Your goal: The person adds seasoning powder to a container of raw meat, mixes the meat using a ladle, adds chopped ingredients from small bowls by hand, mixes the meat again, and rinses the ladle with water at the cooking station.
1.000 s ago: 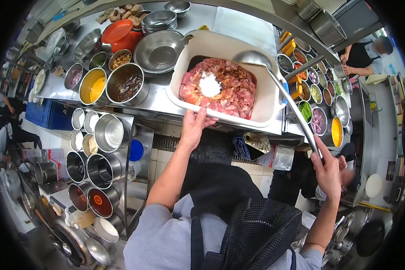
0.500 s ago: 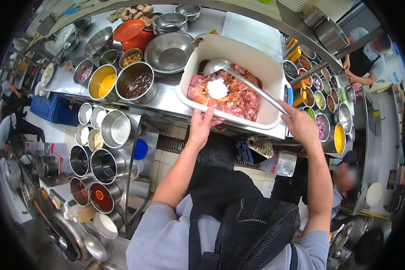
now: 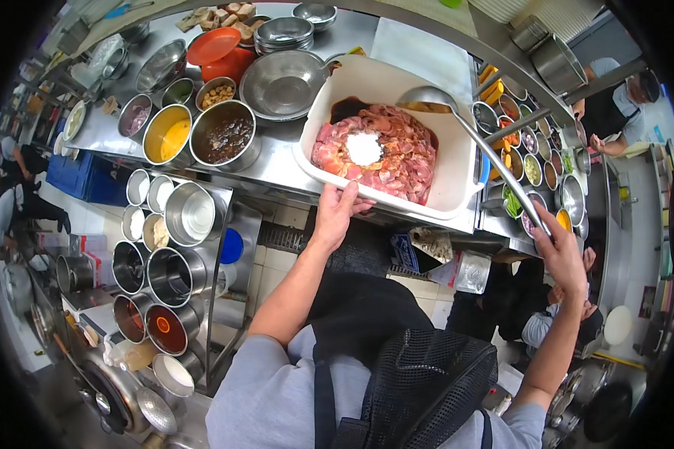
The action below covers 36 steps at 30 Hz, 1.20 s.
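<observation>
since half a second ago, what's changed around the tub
The right hand moved right and back toward the body, swinging the ladle from the tub's far left to its far right, grip kept. The left hand stays at the near rim; the white mound still sits on the meat.

Steel counter (image 3: 281, 150) bearing white tub (image 3: 457, 172), colander (image 3: 284, 86), possibly a board (image 3: 416, 49)

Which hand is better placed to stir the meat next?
Probably the right hand: it grips the ladle, whose bowl is over the tub. The left hand is at the tub's near rim, away from the ladle.
</observation>
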Available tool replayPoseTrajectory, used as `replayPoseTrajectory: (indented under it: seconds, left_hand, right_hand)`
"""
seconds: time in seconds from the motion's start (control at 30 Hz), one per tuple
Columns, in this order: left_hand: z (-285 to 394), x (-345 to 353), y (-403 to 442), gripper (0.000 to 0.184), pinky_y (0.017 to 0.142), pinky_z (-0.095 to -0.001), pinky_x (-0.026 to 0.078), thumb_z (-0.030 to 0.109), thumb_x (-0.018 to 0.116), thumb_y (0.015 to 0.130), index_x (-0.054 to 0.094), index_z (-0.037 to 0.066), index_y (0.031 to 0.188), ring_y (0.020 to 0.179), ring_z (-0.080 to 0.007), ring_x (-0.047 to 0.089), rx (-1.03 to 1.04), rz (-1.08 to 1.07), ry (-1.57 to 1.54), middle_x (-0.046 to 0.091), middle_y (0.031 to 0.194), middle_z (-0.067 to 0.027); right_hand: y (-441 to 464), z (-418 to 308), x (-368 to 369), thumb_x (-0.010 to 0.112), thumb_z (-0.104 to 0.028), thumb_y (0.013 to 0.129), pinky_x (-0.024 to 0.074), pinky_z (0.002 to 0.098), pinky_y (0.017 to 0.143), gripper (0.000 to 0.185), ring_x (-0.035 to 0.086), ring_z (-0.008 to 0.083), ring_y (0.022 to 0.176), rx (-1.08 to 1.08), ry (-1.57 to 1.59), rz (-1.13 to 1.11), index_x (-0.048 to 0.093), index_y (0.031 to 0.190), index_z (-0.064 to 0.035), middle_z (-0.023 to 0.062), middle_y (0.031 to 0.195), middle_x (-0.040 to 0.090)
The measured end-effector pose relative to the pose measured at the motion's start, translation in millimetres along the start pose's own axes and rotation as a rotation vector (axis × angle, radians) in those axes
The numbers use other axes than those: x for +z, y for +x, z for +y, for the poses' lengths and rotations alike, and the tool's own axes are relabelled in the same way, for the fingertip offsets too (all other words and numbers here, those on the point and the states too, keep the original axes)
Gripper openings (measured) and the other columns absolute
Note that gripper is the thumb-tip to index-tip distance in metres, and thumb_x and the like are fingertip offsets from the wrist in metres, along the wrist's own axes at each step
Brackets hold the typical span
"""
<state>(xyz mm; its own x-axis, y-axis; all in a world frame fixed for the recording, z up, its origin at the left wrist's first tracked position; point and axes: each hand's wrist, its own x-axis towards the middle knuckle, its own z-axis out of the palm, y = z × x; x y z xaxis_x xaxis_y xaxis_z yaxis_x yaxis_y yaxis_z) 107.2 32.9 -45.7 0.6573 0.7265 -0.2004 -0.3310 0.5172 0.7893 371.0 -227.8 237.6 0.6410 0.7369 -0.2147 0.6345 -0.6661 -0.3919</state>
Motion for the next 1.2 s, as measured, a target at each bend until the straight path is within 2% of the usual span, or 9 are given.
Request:
replayPoseTrajectory:
  seconds: [0.07, 0.1, 0.17, 0.2, 0.4, 0.8, 0.93, 1.07, 1.2]
  left_hand:
    - [1.1, 0.0, 0.3, 0.037, 0.085, -0.0313, 0.062, 0.029, 0.056, 0.111, 0.048, 0.002, 0.134, 0.094, -0.0181, 0.073, -0.009, -0.01, -0.011, 0.071, 0.108, -0.0117]
    - [1.6, 0.3, 0.9, 0.037, 0.085, -0.0313, 0.062, 0.029, 0.056, 0.111, 0.048, 0.002, 0.134, 0.094, -0.0181, 0.073, -0.008, -0.017, -0.009, 0.071, 0.108, -0.0117]
    - [0.8, 0.7, 0.5, 0.036, 0.084, -0.0314, 0.061, 0.032, 0.056, 0.11, 0.052, 0.006, 0.134, 0.094, -0.0166, 0.072, -0.001, -0.017, -0.006, 0.071, 0.112, -0.0092]
    - [-1.1, 0.6, 0.2, 0.036, 0.084, -0.0314, 0.061, 0.032, 0.056, 0.11, 0.052, 0.006, 0.134, 0.094, -0.0166, 0.072, 0.0, -0.022, -0.005, 0.071, 0.112, -0.0092]
    - [-2.3, 5.7, -0.9, 0.033, 0.087, -0.0343, 0.061, 0.03, 0.056, 0.111, 0.053, 0.006, 0.133, 0.097, -0.0163, 0.071, 0.059, 0.004, -0.064, 0.071, 0.112, -0.0081]
    - [-12.6, 21.0, 2.2, 0.033, 0.09, -0.0415, 0.062, 0.024, 0.056, 0.11, 0.044, 0.006, 0.136, 0.108, -0.0197, 0.067, 0.141, 0.052, -0.223, 0.061, 0.126, -0.0105]
    - [-9.9, 47.7, -0.1, 0.042, 0.08, -0.0382, 0.064, 0.016, 0.062, 0.106, 0.035, 0.007, 0.136, 0.107, -0.0213, 0.067, 0.113, 0.184, -0.162, 0.057, 0.129, -0.0135]
    - [-27.3, 38.6, 13.4, 0.05, 0.067, -0.033, 0.064, 0.007, 0.064, 0.101, 0.027, 0.006, 0.134, 0.098, -0.0224, 0.07, 0.088, 0.209, -0.065, 0.054, 0.124, -0.0164]
    - [-24.0, 42.9, 10.0, 0.05, 0.064, -0.0332, 0.064, 0.006, 0.063, 0.1, 0.026, 0.005, 0.133, 0.091, -0.0224, 0.07, 0.093, 0.241, -0.062, 0.052, 0.123, -0.0175]
  right_hand:
    - [16.8, -0.8, 23.1, 0.064, -0.017, 0.101, 0.0459, 0.0347, 0.064, 0.049, 0.048, 0.0143, 0.062, -0.041, -0.03, 0.002, 0.058, 0.15, -0.0138, 0.0104, 0.068, 0.056]
    - [28.4, -10.9, 35.5, 0.063, -0.019, 0.102, 0.0493, 0.0392, 0.066, 0.049, 0.059, 0.0236, 0.061, -0.068, -0.038, -0.011, 0.057, 0.15, -0.017, 0.0151, 0.069, 0.062]
    - [61.0, -6.9, 74.7, 0.063, -0.025, 0.102, 0.053, 0.0515, 0.083, 0.048, 0.071, 0.0456, 0.093, -0.24, -0.068, 0.031, 0.057, 0.149, -0.0196, 0.0291, 0.096, 0.072]
    - [67.1, -43.4, 75.8, 0.063, -0.025, 0.101, 0.0532, 0.0521, 0.086, 0.049, 0.071, 0.0443, 0.098, -0.062, -0.131, -0.135, 0.056, 0.149, -0.021, 0.0295, 0.104, 0.072]
    - [58.9, -14.4, 99.1, 0.064, -0.023, 0.1, 0.0545, 0.0503, 0.084, 0.051, 0.07, 0.0449, 0.095, -0.291, -0.224, -0.196, 0.056, 0.15, -0.0245, 0.0245, 0.102, 0.073]
    - [-42.9, 46.0, 1.0, 0.072, -0.011, 0.092, 0.0535, 0.0432, 0.076, 0.056, 0.069, 0.0382, 0.085, -0.144, -0.303, -0.035, 0.063, 0.145, -0.0236, 0.0179, 0.099, 0.071]
    - [-61.4, 48.2, -21.8, 0.073, -0.012, 0.091, 0.0532, 0.045, 0.074, 0.054, 0.069, 0.0367, 0.081, -0.229, -0.31, 0.087, 0.065, 0.143, -0.0234, 0.016, 0.095, 0.071]
    - [-46.9, 22.9, -12.5, 0.073, -0.016, 0.092, 0.0541, 0.0478, 0.077, 0.057, 0.07, 0.0396, 0.087, -0.239, -0.363, -0.038, 0.061, 0.147, -0.0258, 0.0188, 0.1, 0.073]
    - [-12.0, 29.2, 74.4, 0.064, -0.029, 0.101, 0.0554, 0.0546, 0.077, 0.056, 0.07, 0.0453, 0.084, -0.166, -0.337, -0.114, 0.05, 0.155, -0.0319, 0.0253, 0.094, 0.072]
